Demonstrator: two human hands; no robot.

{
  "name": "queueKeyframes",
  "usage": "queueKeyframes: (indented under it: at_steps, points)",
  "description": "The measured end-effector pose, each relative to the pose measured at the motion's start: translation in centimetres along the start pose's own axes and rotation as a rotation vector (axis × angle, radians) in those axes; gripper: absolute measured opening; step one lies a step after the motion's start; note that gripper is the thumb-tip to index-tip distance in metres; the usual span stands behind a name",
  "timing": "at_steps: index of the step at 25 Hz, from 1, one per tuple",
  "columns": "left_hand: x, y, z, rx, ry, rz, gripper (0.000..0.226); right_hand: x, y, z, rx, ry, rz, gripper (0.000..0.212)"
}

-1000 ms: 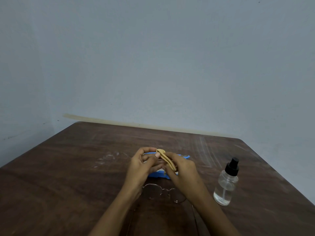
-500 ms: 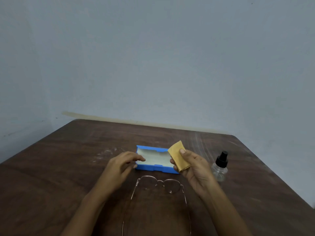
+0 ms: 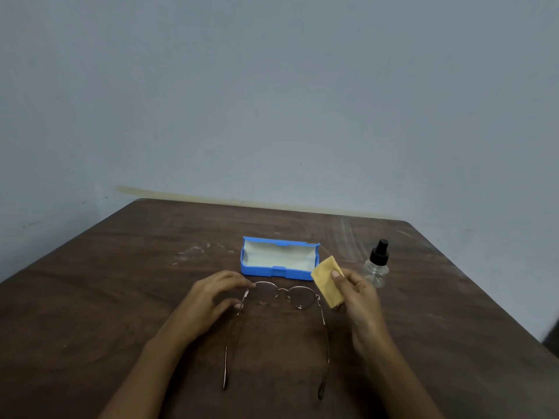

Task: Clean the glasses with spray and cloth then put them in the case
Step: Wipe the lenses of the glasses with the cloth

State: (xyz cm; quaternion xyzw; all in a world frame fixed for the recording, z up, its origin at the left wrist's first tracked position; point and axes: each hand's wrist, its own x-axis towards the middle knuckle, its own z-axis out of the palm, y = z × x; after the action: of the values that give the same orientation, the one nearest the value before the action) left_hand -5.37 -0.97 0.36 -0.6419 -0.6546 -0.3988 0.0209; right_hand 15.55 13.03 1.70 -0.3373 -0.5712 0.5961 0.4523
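Thin metal-framed round glasses (image 3: pixel 282 294) lie on the brown table (image 3: pixel 121 282) with both temples unfolded toward me. My left hand (image 3: pixel 208 300) is at their left hinge, forefinger on the rim's top and thumb against the temple. My right hand (image 3: pixel 360 300) holds a small folded yellow cloth (image 3: pixel 325 281) just right of the right lens, thumb on top. The blue glasses case (image 3: pixel 279 272) lies open behind the glasses, showing its pale lining. A clear spray bottle (image 3: pixel 376 267) with a black pump top stands to the right of the case.
The table's far edge meets a plain grey-blue wall (image 3: pixel 272 101). Pale scuff marks (image 3: pixel 196 252) show on the wood left of the case. The table's right edge runs diagonally past the bottle.
The hands parted from in front of the case. My left hand came down to the glasses' left hinge, and my right hand carried the cloth rightward and down beside the right lens.
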Motion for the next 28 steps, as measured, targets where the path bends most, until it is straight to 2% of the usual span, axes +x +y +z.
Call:
queueKeyframes:
  at_steps: [5,10,16,19,23,25,28]
  points:
    - [-0.2,0.1,0.6,0.006,0.015,0.004,0.024,-0.7,0.0,0.0,0.076,-0.023,0.117,0.012]
    - [-0.3,0.1,1.0,-0.040,0.159,-0.013,0.020,-0.6,0.0,0.0,0.252,-0.023,0.133,0.015]
    - [0.1,-0.1,1.6,-0.122,0.371,-0.109,0.017,-0.8,0.0,0.2,0.338,0.007,0.147,0.010]
    - [0.3,-0.2,2.0,-0.192,0.422,-0.163,0.015,-1.9,0.2,0.0,0.240,0.131,0.124,0.012]
    - [0.4,0.2,2.3,-0.139,0.438,-0.132,0.012,-4.9,1.3,-0.5,0.137,0.298,0.137,0.017]
    - [0.5,0.4,2.5,-0.087,0.460,-0.094,0.009,-6.2,1.6,-0.1,0.055,0.278,0.124,0.025]
    - [0.6,0.7,2.6,-0.037,0.475,-0.073,0.008,-6.7,0.9,2.0,-0.180,0.078,-0.028,0.024]
